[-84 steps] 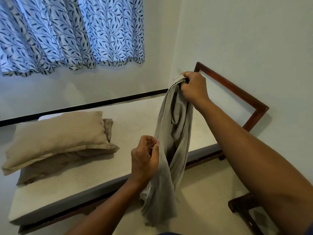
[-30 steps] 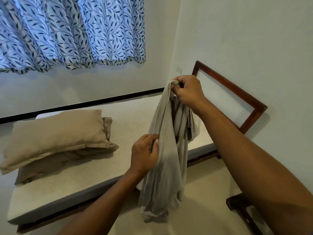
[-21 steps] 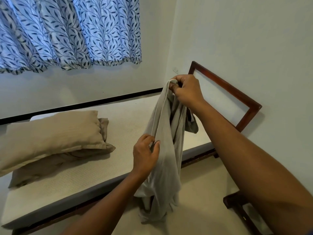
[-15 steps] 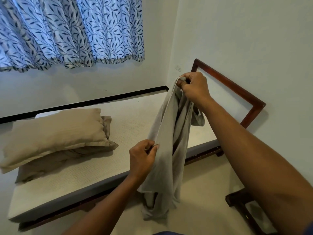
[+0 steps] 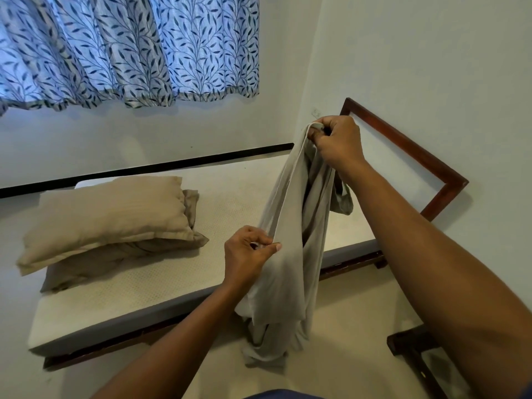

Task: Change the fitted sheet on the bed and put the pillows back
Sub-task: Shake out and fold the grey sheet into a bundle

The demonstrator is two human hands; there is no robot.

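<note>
The fitted sheet (image 5: 290, 254) hangs bunched beside the bare mattress (image 5: 236, 197), hem pinched by the right grip (image 5: 336, 142) at 12 o'clock and the left grip (image 5: 247, 254) at 9. Work along the hem to find a corner.

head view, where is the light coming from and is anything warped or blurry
Head view: daylight glows through the leaf-print curtain, backlighting it; head view: soft shadows fall beneath the pillows and beside the wooden bed frame on the wall; head view: the near right forearm looks oversized, a wide-angle effect; head view: the fitted sheet is sharp, no glare.
</note>
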